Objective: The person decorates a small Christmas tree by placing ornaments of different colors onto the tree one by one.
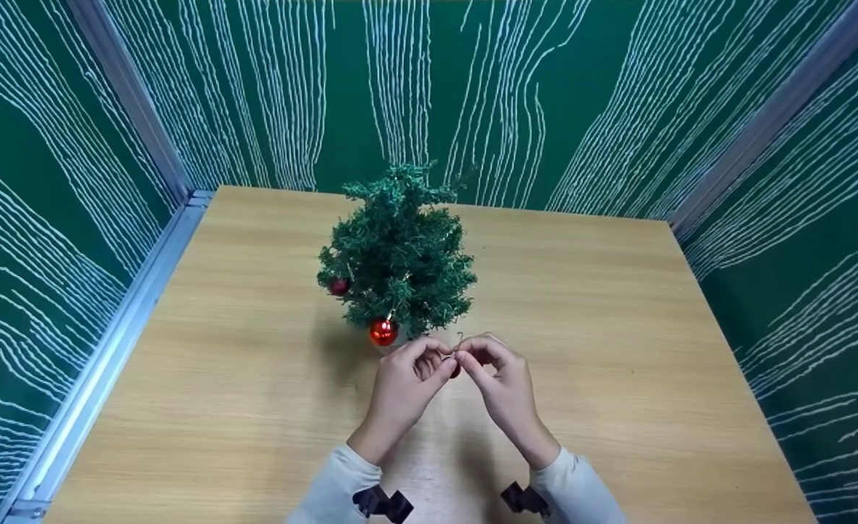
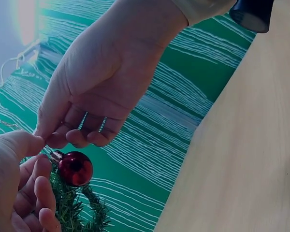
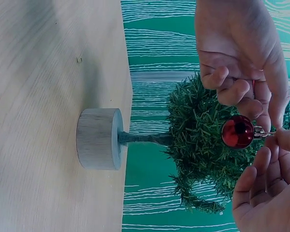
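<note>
A small shiny red Christmas bauble [image 3: 237,132] with a silver cap hangs between my two hands, in front of the tree. My left hand [image 1: 403,386] pinches at the thin wire on its cap between thumb and forefinger. From the other side my right hand [image 1: 505,382] pinches the same wire with its fingertips. In the left wrist view the bauble [image 2: 75,168] dangles just below the meeting fingertips. A thin wire end [image 1: 460,336] sticks up above the hands in the head view. Just beyond them stands a small artificial Christmas tree [image 1: 399,255].
A bright red bauble [image 1: 383,332] and a darker one [image 1: 338,286] hang on the tree's left side. The tree has a round whitish wooden base [image 3: 99,139]. A small bent wire [image 3: 79,60] lies on the wooden table [image 1: 618,349]. Green white-lined walls [image 1: 603,87] surround it.
</note>
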Demonstrator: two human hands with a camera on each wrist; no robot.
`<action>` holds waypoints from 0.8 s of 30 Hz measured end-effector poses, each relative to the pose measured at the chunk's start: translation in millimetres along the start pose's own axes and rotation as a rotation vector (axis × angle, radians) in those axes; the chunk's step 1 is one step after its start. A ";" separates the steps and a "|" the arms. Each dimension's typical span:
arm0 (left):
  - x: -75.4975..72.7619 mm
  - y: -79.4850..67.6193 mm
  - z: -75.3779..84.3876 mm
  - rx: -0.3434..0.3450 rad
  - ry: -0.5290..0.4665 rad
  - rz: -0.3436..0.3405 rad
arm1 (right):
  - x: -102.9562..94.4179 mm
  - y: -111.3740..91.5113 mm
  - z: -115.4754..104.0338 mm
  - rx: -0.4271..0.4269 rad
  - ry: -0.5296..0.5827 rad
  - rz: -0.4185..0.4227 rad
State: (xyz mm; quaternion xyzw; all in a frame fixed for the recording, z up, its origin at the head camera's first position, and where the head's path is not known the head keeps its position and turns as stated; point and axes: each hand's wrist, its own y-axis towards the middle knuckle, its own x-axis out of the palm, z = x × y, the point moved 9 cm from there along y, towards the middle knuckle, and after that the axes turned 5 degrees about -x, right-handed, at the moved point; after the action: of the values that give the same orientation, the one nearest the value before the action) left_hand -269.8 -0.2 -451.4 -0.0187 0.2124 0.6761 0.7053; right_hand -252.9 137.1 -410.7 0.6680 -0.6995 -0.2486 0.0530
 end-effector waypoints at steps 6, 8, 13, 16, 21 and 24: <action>2.0 2.0 0.8 0.019 0.021 0.000 | 0.8 -0.8 3.9 0.035 0.004 -0.001; 2.4 2.2 1.0 0.020 0.024 0.000 | 1.2 -0.5 3.5 0.032 -0.002 -0.007; 2.7 3.0 0.4 0.026 0.025 0.006 | 2.1 1.2 -0.5 0.016 -0.015 -0.023; 0.7 3.2 0.4 0.031 0.019 0.022 | 2.3 1.8 -0.9 0.017 -0.020 -0.024; -1.6 3.1 -2.8 0.011 0.038 0.046 | 2.5 -0.2 19.7 0.018 -0.035 -0.008; -0.8 2.9 -4.4 0.001 0.066 0.045 | 2.7 -1.6 31.5 0.013 -0.038 -0.002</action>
State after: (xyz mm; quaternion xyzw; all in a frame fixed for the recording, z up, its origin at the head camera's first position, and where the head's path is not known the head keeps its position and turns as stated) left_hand -273.8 -2.1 -454.4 -0.0358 0.2361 0.6908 0.6825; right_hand -264.6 143.2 -439.5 0.6640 -0.7014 -0.2567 0.0354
